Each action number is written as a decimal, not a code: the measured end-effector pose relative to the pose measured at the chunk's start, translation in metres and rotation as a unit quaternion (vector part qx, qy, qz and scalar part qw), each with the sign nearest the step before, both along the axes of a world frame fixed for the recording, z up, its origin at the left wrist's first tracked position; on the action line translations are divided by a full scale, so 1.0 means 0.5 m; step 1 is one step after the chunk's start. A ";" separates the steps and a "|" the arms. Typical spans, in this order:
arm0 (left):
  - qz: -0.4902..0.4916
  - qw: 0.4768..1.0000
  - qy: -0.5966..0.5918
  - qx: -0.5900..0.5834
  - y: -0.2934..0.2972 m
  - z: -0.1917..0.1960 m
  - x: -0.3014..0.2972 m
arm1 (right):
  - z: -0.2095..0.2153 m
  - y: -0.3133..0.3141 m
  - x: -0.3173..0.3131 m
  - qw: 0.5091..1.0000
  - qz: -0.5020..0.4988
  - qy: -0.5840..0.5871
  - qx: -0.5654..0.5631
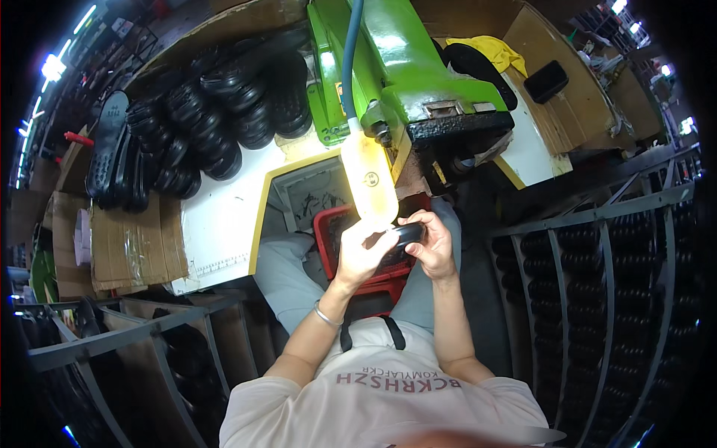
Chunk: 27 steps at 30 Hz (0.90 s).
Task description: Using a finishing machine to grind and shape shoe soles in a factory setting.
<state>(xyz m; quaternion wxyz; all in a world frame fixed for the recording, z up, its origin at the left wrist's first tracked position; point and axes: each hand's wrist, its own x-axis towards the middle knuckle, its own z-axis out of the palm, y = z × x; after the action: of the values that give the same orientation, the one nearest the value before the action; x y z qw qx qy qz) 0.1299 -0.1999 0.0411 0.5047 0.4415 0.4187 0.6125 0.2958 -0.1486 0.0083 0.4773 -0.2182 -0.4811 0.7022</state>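
Left hand (364, 252) and right hand (433, 243) grip 1 black curved piece (408, 235), fingers closed on its 2 sides, near the lit lamp (370, 179). Apparent step: inspection under light; next move likely requires steady grips.

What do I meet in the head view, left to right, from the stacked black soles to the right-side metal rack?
Stacked black soles → silver bracelet → left hand → held black piece → right hand → metal rack.
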 end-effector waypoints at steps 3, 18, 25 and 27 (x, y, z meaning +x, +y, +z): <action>0.046 0.998 -0.041 -0.024 0.011 -0.020 -0.002 | -0.003 0.000 0.004 0.999 0.001 -0.009 0.043; 0.139 0.912 0.382 -0.051 -0.016 -0.027 -0.050 | 0.012 0.032 0.031 0.972 -0.061 0.219 -0.063; 0.169 0.848 0.489 0.117 0.006 0.035 -0.022 | -0.022 0.055 0.008 0.954 -0.046 0.286 -0.083; 0.193 0.835 0.491 0.156 0.019 0.043 -0.042 | -0.022 0.052 -0.016 0.945 -0.067 0.294 -0.129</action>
<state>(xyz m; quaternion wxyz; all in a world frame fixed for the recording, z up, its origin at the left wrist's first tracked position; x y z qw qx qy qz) 0.1087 -0.1905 0.0628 0.0286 0.6675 0.5872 0.4570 0.2880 -0.1228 -0.0028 0.6113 -0.0929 -0.2091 0.7576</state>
